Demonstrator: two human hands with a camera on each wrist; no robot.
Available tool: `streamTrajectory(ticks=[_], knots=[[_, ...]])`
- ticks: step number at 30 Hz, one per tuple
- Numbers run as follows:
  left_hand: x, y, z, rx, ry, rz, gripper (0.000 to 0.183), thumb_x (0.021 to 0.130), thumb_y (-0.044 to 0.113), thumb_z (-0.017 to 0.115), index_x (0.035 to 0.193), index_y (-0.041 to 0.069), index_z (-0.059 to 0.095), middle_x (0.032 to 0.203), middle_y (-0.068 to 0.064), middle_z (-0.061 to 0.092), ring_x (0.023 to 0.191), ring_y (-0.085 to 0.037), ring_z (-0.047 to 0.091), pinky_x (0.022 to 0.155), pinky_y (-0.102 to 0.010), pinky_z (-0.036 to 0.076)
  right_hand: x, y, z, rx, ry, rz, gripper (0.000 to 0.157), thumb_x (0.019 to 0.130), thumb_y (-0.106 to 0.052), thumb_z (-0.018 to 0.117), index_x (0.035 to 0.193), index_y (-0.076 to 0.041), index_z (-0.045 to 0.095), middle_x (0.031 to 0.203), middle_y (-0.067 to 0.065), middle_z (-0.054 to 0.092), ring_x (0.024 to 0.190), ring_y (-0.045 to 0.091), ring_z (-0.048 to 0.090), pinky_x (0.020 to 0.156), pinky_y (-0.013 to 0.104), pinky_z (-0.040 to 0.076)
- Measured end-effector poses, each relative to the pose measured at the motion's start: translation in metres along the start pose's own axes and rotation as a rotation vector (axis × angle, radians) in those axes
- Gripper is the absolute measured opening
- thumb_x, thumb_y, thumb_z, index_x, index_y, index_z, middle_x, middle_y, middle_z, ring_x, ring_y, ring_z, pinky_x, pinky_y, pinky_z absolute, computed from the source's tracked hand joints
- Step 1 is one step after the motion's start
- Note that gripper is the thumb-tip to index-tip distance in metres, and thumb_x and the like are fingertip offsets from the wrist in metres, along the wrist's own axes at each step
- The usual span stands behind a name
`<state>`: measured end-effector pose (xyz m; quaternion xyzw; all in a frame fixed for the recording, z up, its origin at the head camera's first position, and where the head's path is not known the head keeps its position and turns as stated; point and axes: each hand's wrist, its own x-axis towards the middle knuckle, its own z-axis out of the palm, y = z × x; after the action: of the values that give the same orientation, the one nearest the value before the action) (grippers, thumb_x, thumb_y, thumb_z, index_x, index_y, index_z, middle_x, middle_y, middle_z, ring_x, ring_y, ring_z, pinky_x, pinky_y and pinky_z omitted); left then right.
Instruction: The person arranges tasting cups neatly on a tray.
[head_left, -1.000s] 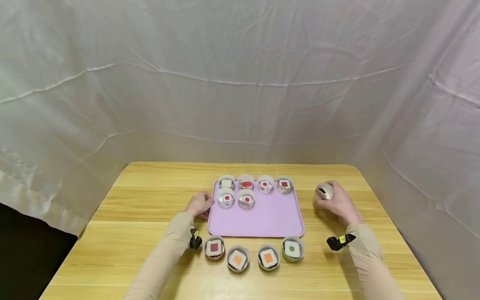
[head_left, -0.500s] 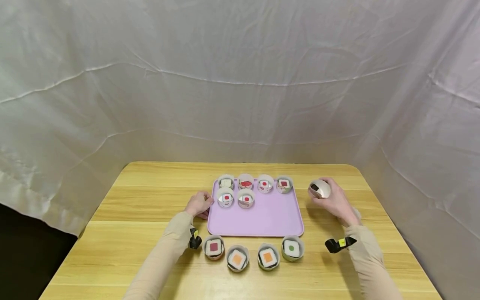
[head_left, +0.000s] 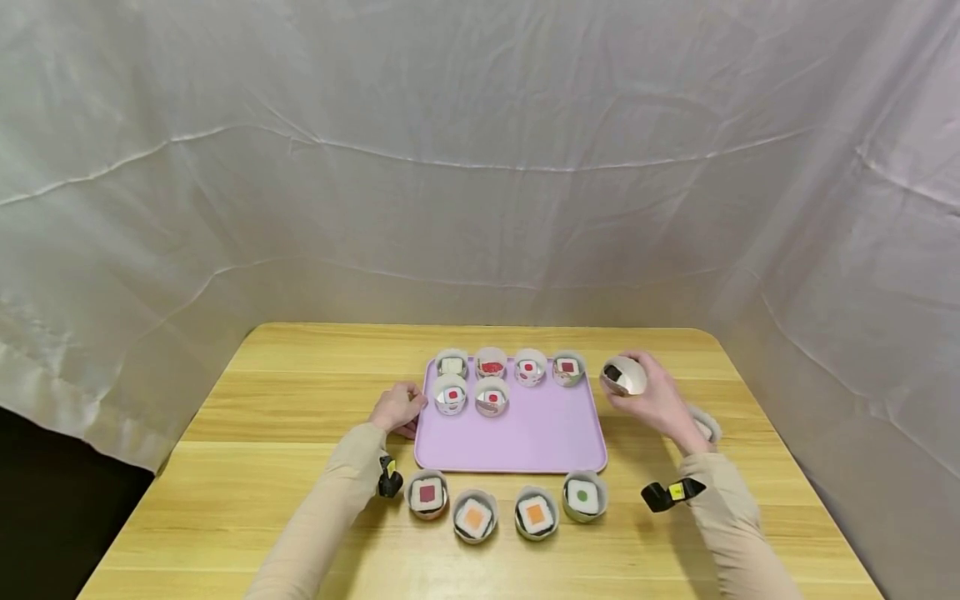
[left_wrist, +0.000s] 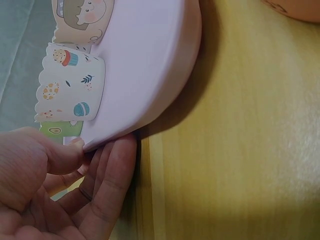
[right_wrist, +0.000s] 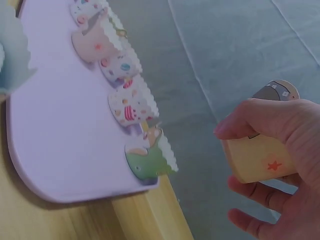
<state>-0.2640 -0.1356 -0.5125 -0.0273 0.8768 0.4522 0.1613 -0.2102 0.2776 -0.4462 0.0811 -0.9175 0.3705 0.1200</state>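
My left hand pinches the left rim of a lilac tray; in the left wrist view the thumb lies at the rim and the fingers reach under it. Off the tray's right side, my right hand grips a paper baking cup, tilted, with a dark piece showing inside. The right wrist view shows that cup's yellow side with a red starfish print. Several paper cups stand on the tray, including one with a strawberry-red filling and a green cup at the far right corner.
Several cups with sushi-like square pieces stand before the tray, among them a dark-red-centred one, an orange-centred one and a green-centred one. Another cup is partly hidden by the right wrist. Grey fabric hangs behind the table.
My right hand has carried the cup leftward, nearer the tray, tilting it further. The cup beside the right wrist has come into view. My left hand stays at the tray's rim.
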Motion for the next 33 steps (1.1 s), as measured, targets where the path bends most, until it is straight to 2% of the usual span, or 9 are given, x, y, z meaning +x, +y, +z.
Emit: streamTrajectory(ticks=[4, 12, 23, 33], knots=[[0.0, -0.001, 0.0, -0.002, -0.001, 0.0, 0.015, 0.102, 0.014, 0.052, 0.102, 0.0, 0.058, 0.076, -0.015, 0.062, 0.058, -0.02, 0.064, 0.052, -0.033, 0.061, 0.001, -0.006, 0.005, 0.022, -0.021, -0.02, 0.065, 0.071, 0.0, 0.084, 0.127, 0.006, 0.052, 0.12, 0.03, 0.062, 0.107, 0.044, 0.061, 0.089, 0.048, 0.052], [0.001, -0.001, 0.0, 0.009, 0.001, -0.002, 0.016, 0.102, 0.015, 0.052, 0.103, 0.0, 0.059, 0.076, -0.015, 0.063, 0.058, -0.019, 0.064, 0.052, -0.032, 0.061, 0.006, -0.01, 0.019, 0.037, -0.065, -0.059, 0.066, 0.068, 0.003, 0.084, 0.126, 0.006, 0.053, 0.118, 0.027, 0.063, 0.106, 0.041, 0.062, 0.09, 0.047, 0.052], [0.0, 0.0, 0.0, 0.013, 0.007, 0.007, 0.017, 0.102, 0.014, 0.053, 0.104, -0.001, 0.06, 0.077, -0.016, 0.064, 0.058, -0.02, 0.065, 0.052, -0.033, 0.061, 0.01, -0.016, 0.04, 0.022, -0.137, -0.13, 0.068, 0.067, 0.002, 0.084, 0.127, 0.009, 0.052, 0.118, 0.029, 0.063, 0.107, 0.044, 0.062, 0.094, 0.059, 0.053], [-0.001, 0.0, 0.0, 0.009, 0.008, 0.004, 0.017, 0.103, 0.014, 0.052, 0.104, -0.001, 0.059, 0.077, -0.016, 0.064, 0.059, -0.02, 0.065, 0.053, -0.033, 0.061, 0.017, -0.019, 0.055, 0.068, -0.21, -0.127, 0.069, 0.068, 0.004, 0.084, 0.129, 0.005, 0.053, 0.125, 0.029, 0.062, 0.11, 0.043, 0.061, 0.096, 0.06, 0.052]])
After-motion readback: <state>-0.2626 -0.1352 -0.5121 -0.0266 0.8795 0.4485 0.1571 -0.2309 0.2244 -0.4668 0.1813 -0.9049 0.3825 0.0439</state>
